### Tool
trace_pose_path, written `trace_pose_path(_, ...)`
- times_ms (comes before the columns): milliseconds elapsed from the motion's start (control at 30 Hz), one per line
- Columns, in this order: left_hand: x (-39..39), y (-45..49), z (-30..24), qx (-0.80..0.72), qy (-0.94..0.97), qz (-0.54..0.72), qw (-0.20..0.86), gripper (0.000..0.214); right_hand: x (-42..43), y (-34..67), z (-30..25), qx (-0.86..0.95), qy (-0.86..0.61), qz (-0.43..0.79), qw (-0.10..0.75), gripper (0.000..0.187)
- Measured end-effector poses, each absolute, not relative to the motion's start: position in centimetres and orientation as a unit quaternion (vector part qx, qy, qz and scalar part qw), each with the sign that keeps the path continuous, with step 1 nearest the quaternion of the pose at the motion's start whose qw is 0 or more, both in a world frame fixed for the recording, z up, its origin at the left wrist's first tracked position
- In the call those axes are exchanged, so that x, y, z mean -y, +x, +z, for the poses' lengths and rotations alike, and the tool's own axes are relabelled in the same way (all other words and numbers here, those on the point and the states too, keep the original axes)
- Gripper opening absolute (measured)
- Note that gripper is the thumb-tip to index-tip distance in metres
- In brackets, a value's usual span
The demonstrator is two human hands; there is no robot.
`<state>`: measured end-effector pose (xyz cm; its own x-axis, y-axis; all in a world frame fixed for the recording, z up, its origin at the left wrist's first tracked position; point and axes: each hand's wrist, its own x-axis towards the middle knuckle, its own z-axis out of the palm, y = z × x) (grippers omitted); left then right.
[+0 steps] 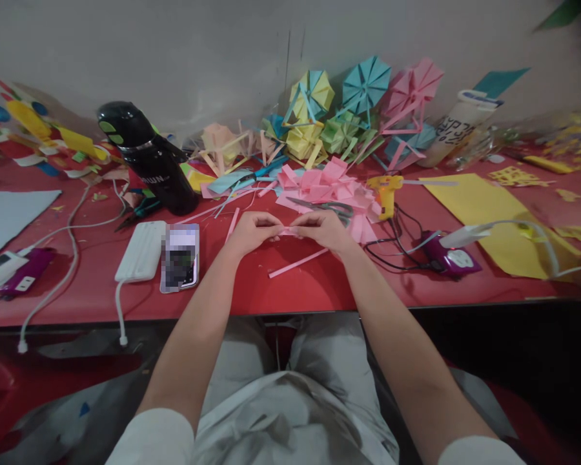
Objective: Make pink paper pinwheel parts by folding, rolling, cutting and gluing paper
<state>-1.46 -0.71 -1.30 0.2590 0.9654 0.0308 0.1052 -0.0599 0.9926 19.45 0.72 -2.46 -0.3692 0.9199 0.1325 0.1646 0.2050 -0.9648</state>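
Observation:
Between my two hands, just above the red table (295, 294), is a small piece of pink paper (286, 231). My left hand (256, 231) pinches its left end and my right hand (322, 230) pinches the right; the fingers cover most of it. Below them lies a thin pink paper strip (297, 263), slanting up toward my right wrist. Another pink strip (233, 224) lies beside my left hand. Behind my hands is a heap of folded pink paper (329, 181), with scissors (326, 206) resting on its near side.
Several folded paper umbrellas (366, 82) stand along the wall. A black bottle (150, 161), a power bank (141, 252) and a phone (180, 258) are on the left. To the right are a yellow glue gun (387, 194), a purple power strip (450, 254) and yellow paper (489, 219).

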Motion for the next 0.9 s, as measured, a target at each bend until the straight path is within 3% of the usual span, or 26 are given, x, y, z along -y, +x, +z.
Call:
trace_pose_path(400, 0.7, -1.4, -1.3, -0.442, 0.638, 0.420, 0.470, 0.035, -0.5, 19.5, -2.2, 0.644, -0.419, 0.511, 0.385, 0.028)
trace_pose_path(700, 0.9, -1.6, -1.6, -0.454, 0.616, 0.383, 0.518, 0.023, -0.5, 19.6, -2.2, 0.651, -0.421, 0.506, 0.378, 0.025)
trace_pose_path(900, 1.0, -1.8, -1.6, -0.452, 0.636, 0.343, 0.522, 0.016, -0.1, 19.6, -1.5, 0.640, -0.447, 0.491, 0.388, 0.033)
